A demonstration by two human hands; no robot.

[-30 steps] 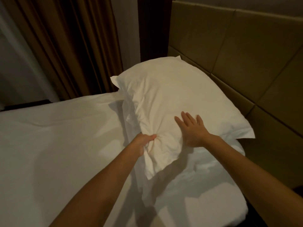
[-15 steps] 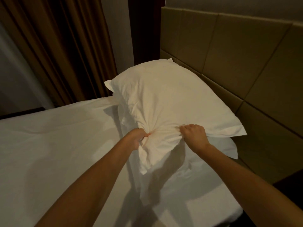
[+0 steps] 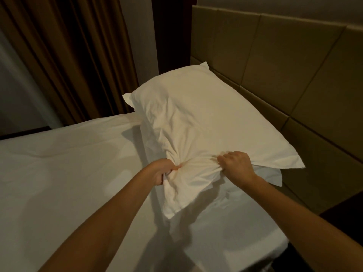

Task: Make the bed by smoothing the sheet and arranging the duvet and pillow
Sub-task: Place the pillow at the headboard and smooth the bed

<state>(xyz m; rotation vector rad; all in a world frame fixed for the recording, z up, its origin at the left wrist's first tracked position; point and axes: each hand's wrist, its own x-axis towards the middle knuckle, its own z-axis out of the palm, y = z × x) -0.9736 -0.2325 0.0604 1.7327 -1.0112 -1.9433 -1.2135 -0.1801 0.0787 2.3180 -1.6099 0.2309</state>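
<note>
You're standing in a bedroom. In front of you is a bed under a plain white sheet, with a white pillow at its head beside a padded headboard of large tan panels. A heavy brown curtain hangs in folds beyond the bed's far side. The light is dim and warm.

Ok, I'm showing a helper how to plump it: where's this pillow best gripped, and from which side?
Bunch the loose case of the pillow at its near end, from the bedside, as the left hand and right hand do. Its body looks too thick to close a hand round, and the headboard blocks the far side.
</note>
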